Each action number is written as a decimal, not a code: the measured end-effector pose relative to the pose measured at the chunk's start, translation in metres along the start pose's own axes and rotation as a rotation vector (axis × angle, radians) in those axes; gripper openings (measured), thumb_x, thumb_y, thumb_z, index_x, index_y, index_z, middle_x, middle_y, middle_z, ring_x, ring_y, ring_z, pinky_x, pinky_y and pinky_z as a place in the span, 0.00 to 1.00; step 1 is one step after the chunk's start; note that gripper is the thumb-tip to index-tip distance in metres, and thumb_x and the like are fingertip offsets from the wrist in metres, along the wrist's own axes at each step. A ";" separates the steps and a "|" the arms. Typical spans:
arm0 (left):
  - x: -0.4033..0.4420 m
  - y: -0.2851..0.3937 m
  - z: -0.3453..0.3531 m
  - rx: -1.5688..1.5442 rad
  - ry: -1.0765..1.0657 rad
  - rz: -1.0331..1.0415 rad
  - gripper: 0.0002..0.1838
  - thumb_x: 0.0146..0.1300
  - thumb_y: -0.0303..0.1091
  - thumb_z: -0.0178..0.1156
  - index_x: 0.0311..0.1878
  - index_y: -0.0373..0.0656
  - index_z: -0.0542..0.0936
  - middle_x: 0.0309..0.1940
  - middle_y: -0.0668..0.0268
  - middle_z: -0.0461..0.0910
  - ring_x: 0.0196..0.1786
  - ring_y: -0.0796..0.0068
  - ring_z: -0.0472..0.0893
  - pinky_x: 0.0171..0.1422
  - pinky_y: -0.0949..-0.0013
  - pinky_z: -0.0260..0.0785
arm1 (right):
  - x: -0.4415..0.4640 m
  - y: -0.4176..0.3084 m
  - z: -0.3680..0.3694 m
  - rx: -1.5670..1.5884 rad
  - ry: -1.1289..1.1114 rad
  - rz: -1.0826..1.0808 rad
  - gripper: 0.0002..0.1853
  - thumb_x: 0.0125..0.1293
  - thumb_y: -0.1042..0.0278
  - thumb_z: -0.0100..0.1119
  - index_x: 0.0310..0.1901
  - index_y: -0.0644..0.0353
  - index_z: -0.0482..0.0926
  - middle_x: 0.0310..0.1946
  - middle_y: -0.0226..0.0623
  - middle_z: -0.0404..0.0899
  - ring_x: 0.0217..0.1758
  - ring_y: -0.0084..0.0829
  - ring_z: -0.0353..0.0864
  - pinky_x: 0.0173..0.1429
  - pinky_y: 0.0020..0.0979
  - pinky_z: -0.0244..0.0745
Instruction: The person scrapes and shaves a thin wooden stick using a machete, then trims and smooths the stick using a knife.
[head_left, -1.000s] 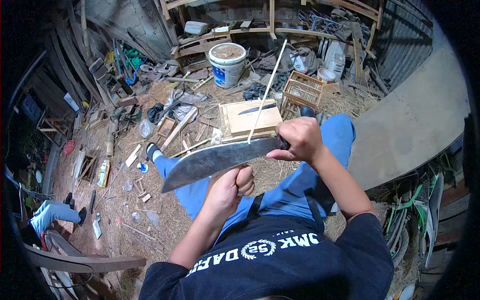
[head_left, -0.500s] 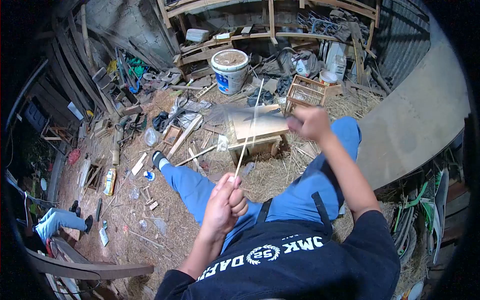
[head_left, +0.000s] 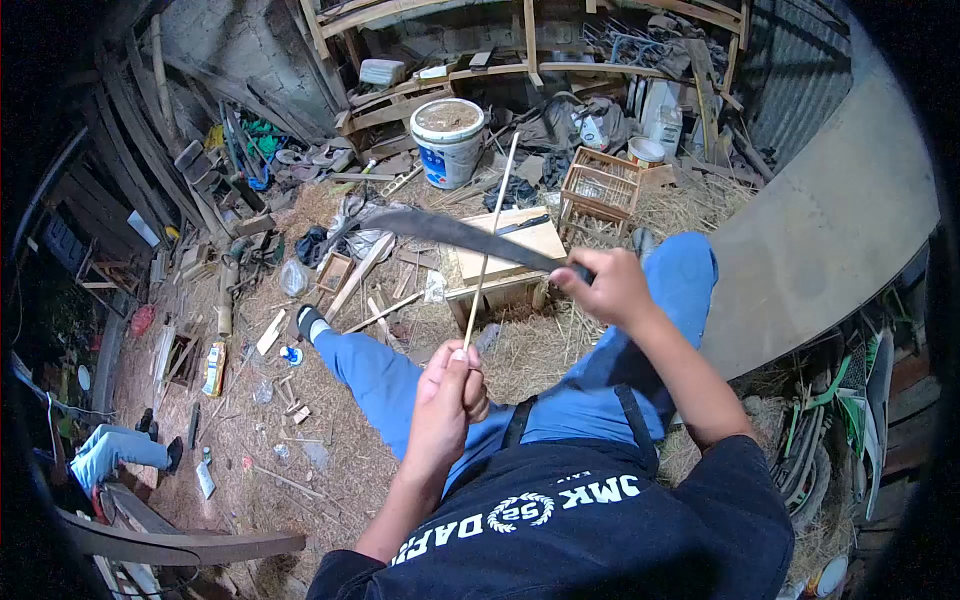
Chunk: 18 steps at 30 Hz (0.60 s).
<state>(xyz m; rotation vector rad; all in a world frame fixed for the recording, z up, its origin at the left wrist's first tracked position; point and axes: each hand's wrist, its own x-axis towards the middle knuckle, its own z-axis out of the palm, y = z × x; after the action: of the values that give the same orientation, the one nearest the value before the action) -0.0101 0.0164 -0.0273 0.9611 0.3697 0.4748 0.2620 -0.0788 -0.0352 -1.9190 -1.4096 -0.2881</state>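
My left hand (head_left: 451, 396) is closed around the lower end of a thin pale stick (head_left: 478, 300), which points up and away from me. My right hand (head_left: 612, 288) grips the handle of a machete (head_left: 440, 230), its long dark blade reaching leftward. In this view the blade crosses the stick; whether they touch I cannot tell. The blade's far end is smeared by motion. Beyond my hands is a low wooden block (head_left: 468, 268) with a flat top, where a smaller knife (head_left: 525, 224) with a dark handle lies.
A white bucket (head_left: 447, 150) filled with brown material stands ahead, with a small slatted wooden crate (head_left: 600, 188) to its right. A large flat panel (head_left: 800, 250) leans at my right. Wood scraps and straw litter the ground. Another person's legs (head_left: 120, 452) show at far left.
My right hand has come down and slightly left, and the machete blade, blurred before, now shows stretched across the stick. My left hand keeps its hold on the stick, nearly in place.
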 end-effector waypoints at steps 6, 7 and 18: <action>-0.002 -0.006 0.023 0.238 0.074 0.050 0.12 0.84 0.41 0.45 0.45 0.45 0.71 0.18 0.79 0.58 0.17 0.87 0.54 0.22 0.76 0.46 | -0.005 -0.033 -0.003 -0.014 -0.037 -0.283 0.36 0.63 0.25 0.60 0.20 0.55 0.74 0.15 0.41 0.76 0.20 0.45 0.82 0.25 0.42 0.73; -0.002 -0.006 0.024 0.268 0.104 0.054 0.12 0.85 0.40 0.45 0.45 0.44 0.72 0.19 0.79 0.60 0.18 0.89 0.56 0.22 0.77 0.48 | -0.005 -0.036 -0.005 -0.019 -0.044 -0.332 0.36 0.62 0.24 0.60 0.20 0.55 0.74 0.15 0.41 0.76 0.20 0.44 0.82 0.25 0.41 0.73; -0.007 -0.015 -0.006 0.041 0.061 -0.056 0.11 0.84 0.42 0.45 0.44 0.48 0.69 0.16 0.80 0.53 0.15 0.86 0.50 0.20 0.74 0.42 | 0.015 0.049 0.008 -0.235 0.055 -0.104 0.36 0.67 0.25 0.55 0.21 0.55 0.78 0.16 0.43 0.79 0.23 0.47 0.84 0.27 0.43 0.77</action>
<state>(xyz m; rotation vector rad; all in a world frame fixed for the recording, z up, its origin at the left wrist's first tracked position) -0.0161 0.0094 -0.0420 0.9745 0.4622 0.4479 0.3095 -0.0686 -0.0528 -2.0097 -1.4958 -0.5747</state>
